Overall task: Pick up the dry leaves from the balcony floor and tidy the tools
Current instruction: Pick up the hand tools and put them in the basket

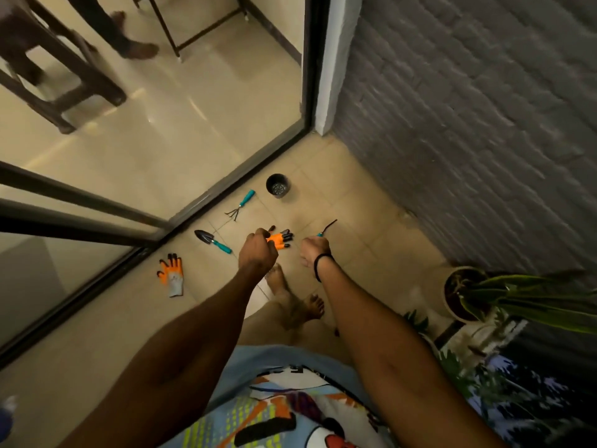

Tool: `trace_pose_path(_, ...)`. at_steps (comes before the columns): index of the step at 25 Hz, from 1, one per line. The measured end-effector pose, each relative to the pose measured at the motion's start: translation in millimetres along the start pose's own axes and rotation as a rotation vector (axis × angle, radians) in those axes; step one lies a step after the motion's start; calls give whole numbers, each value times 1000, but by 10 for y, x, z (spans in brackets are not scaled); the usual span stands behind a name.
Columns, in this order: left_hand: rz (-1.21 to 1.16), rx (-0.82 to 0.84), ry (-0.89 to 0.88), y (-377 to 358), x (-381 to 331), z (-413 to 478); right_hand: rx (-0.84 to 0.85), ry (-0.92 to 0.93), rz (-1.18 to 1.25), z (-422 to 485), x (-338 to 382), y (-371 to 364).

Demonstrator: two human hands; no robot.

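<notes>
Orange-and-grey knit work glove [171,275] lies flat on the beige tiled balcony floor [355,202], far left, near the dark door frame [226,185]. Soft, light, limp; best taken at the cuff.

Next right, a black-bladed trowel with teal handle [211,241] lies on the floor just beside the door track. Rigid and light; grip it by the handle. Beyond it lies a small pronged rake with teal handle [240,205]. Its prongs are thin, so the handle is again the place to hold.

Centre: the left hand [258,252] is curled and appears to grip an orange glove with black claw tips [280,239] at its cuff end. Body floppy, claws likely stiff.

Farther off, a round black plastic pot [277,185] stands upright, apart from the tools. Probably light and thin-walled; lift it by the rim.

The right hand [315,250] is fisted round the teal handle of a thin dark-ended tool [327,227]; its working end is too blurred to name. The hands are near each other, not touching.

Far right, a potted plant with long green-yellow leaves [465,292] stands by the grey brick wall [468,124].

Dry leaves: none I can make out on the floor.
</notes>
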State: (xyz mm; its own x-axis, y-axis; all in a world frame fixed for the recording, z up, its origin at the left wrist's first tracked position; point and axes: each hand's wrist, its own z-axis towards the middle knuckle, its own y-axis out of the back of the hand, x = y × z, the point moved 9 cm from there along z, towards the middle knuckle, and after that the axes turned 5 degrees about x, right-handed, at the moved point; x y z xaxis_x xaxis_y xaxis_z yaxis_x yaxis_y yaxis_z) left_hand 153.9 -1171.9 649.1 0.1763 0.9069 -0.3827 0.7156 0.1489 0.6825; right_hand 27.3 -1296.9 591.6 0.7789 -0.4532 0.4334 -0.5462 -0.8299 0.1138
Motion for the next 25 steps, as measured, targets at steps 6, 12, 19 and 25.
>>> trace_pose_path(6,-53,3,79,20,214,435,-37,-89,130,285,74,-197)
trace_pose_path(12,-15,-16,105,-384,423,1214,-29,-155,-11,1545,-173,-447)
trace_pose_path(19,-43,-38,142,-1707,971,3055,-112,-243,-40,3821,-860,-557)
trace_pose_path(25,-69,-47,190,-2658,1509,4078,-223,-350,-59,5398,-1832,-262)
